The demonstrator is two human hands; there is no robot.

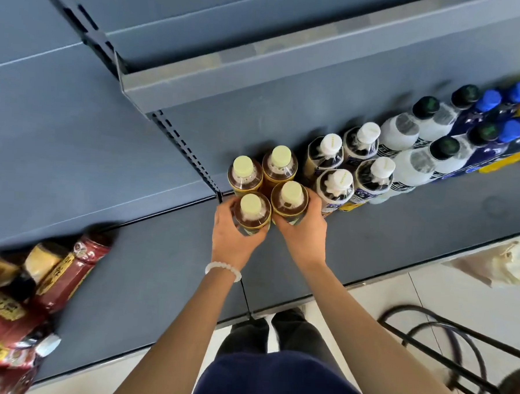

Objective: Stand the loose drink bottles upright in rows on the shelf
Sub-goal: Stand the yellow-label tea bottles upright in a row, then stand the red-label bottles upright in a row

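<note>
Amber tea fills both front bottles: left grip (pixel 232 234) clasps one (pixel 251 214), right grip (pixel 306 229) the other (pixel 289 202).

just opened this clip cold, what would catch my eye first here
Two hands meet at the middle of the grey shelf: the left hand grips one pale-capped tea bottle and the right hand grips another, both upright in front of two more. To the right, double rows of white-capped, dark-capped and blue-capped bottles run along the shelf. Red packages lie at the lower left.
</note>
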